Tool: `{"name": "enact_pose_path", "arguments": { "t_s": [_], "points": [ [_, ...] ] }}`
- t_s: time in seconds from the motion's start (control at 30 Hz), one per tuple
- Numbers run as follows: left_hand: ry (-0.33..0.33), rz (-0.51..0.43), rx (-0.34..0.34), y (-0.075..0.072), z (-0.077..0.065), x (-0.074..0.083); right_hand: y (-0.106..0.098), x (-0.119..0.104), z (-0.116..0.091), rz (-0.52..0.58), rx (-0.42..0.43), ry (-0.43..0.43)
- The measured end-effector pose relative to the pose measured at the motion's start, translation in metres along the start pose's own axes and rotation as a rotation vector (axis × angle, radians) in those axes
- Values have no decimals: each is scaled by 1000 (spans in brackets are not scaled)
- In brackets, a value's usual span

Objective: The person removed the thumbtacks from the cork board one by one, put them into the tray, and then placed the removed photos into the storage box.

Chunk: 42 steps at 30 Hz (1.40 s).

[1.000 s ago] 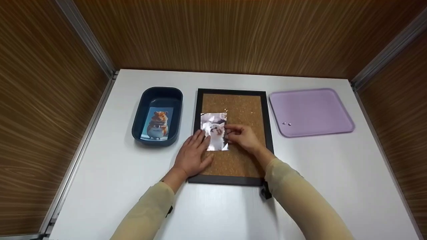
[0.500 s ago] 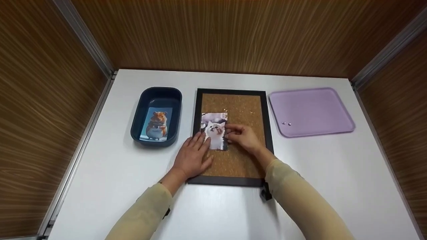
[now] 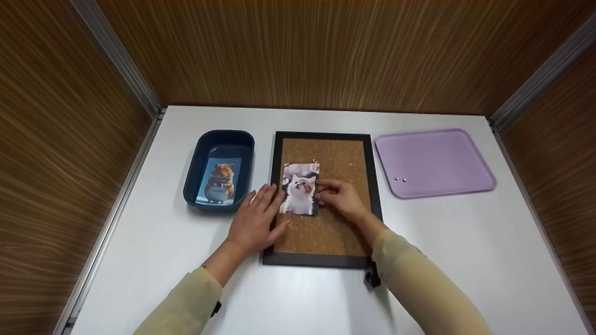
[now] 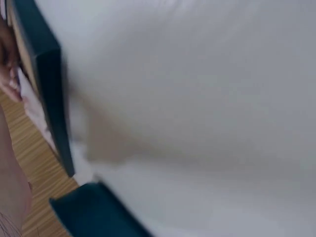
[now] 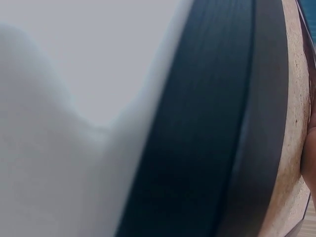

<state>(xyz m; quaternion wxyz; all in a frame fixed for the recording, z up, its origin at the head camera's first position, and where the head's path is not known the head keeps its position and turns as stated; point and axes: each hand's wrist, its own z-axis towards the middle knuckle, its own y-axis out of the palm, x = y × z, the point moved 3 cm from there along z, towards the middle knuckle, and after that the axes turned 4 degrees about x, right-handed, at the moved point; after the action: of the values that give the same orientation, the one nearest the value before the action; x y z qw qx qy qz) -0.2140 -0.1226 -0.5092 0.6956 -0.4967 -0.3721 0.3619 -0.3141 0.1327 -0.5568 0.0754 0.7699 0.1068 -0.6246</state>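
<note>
A kitten photo [image 3: 299, 190] lies on the left half of a black-framed corkboard [image 3: 326, 235], slightly tilted. My right hand [image 3: 342, 199] pinches the photo's right edge between thumb and fingers. My left hand [image 3: 253, 221] is spread, with its fingers over the board's left frame, the tips close to the photo's left edge; contact there is hard to tell. In the left wrist view, the photo [image 4: 34, 111] shows as a thin pale sheet beside the dark frame [image 4: 52, 94]. In the right wrist view, part of the right hand [image 5: 310, 158] shows at the edge over the cork.
Left of the board stands a dark blue bin [image 3: 226, 139] with a hamster photo [image 3: 219, 184] inside. A purple tray [image 3: 437, 163] at right bears two small shiny pins [image 3: 396, 178]. Small clear pins [image 3: 350, 164] sit on the cork's upper part. Wood-grain panels [image 3: 326, 56] enclose the white table [image 3: 316, 298].
My left hand has moved left, off the photo's lower left corner. The photo has turned slightly, and its glare is gone. The right hand keeps its pinch. The head view has tilted up slightly.
</note>
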Motion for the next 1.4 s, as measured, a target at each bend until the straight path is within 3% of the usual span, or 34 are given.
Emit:
{"name": "enact_pose_path", "arguments": {
  "t_s": [0.17, 0.3, 0.43, 0.6, 0.83, 1.17, 1.4],
  "points": [
    [-21, 25, 56, -18, -7, -18, 0, 1, -1, 10, -7, -8],
    [-48, 30, 142, -29, -14, -41, -1, 0, 0, 24, -2, -19],
    [-91, 30, 173, -36, -24, -65, -3, -1, 1, 32, 15, -27],
    [-174, 34, 109, -38, -37, -90, -2, -3, 2, 57, 31, -31],
    [-296, 5, -4, -37, -49, -114, -2, -6, 5, 129, 61, -40],
    [-357, 2, -25, -31, -59, -136, 3, -28, 11, 62, 128, -43],
    [-384, -8, -47, -28, -60, -146, 7, -47, 16, 64, 76, -44]
  ]
}}
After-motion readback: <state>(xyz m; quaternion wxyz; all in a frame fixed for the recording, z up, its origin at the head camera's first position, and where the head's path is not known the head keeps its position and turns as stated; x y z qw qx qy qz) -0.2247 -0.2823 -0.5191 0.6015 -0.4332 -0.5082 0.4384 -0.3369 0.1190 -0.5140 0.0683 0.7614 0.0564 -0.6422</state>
